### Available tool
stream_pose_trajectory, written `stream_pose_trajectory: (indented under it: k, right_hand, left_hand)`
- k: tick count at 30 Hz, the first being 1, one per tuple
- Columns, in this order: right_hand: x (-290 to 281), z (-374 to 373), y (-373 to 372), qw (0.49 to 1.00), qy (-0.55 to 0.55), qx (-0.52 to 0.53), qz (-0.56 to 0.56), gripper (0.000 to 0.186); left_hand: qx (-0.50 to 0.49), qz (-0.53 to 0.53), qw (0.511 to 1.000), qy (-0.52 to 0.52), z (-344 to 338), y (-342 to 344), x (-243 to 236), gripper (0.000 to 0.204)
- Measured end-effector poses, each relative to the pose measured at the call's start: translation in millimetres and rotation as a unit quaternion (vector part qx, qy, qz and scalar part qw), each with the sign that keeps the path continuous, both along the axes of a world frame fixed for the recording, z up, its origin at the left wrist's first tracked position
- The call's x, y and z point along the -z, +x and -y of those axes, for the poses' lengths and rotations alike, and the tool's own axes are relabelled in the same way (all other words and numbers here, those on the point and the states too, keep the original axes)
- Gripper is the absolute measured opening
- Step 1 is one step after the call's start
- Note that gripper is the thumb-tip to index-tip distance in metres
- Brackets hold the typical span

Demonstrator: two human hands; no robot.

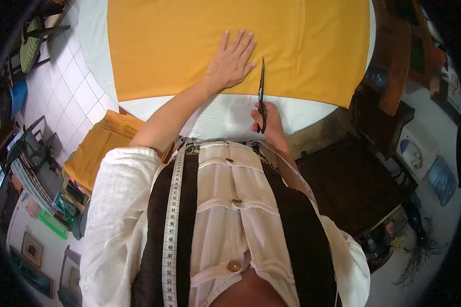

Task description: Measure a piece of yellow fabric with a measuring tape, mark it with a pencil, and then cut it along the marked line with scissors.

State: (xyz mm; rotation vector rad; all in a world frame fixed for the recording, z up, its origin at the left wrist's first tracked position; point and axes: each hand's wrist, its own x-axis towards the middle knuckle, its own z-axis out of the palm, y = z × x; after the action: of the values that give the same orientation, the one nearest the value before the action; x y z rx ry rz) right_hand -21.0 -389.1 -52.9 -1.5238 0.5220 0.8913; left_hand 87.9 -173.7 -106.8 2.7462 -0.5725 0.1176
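A large mustard-yellow cloth (302,46) lies spread on a white table (220,115). My left hand (231,62) rests flat on the cloth near its front edge, fingers apart. Just right of it, my right hand (268,122) grips the handles of black scissors (262,92). Their blades point away from me and reach over the cloth's front edge beside my left hand.
A folded stack of the same yellow cloth (100,146) sits at the lower left beside the table. A measuring tape (172,220) hangs down my chest. Dark wooden furniture (353,179) stands to the right, chairs (33,43) on the tiled floor at left.
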Motion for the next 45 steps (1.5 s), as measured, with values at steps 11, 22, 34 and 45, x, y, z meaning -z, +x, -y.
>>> stream_pose_trajectory:
  k: [11,22,34,45]
  right_hand:
    - [7,0,6,1.000,-0.003,-0.001,0.018,0.037]
    - [9,-4,-1,0.999,-0.017,0.005,0.039,0.039]
    - [0,-8,8,1.000,-0.001,0.028,0.006,0.037]
    - [8,-2,-1,0.999,-0.019,-0.001,0.028,0.039]
  left_hand:
    - [0.001,0.001,1.000,0.021,3,-2,-2,0.069]
    - [-0.003,-0.004,1.000,0.030,5,-3,-4,0.072]
    - [-0.002,0.008,0.999,0.037,6,-3,-3,0.073]
    - [-0.004,0.004,0.999,0.038,6,-5,-7,0.074]
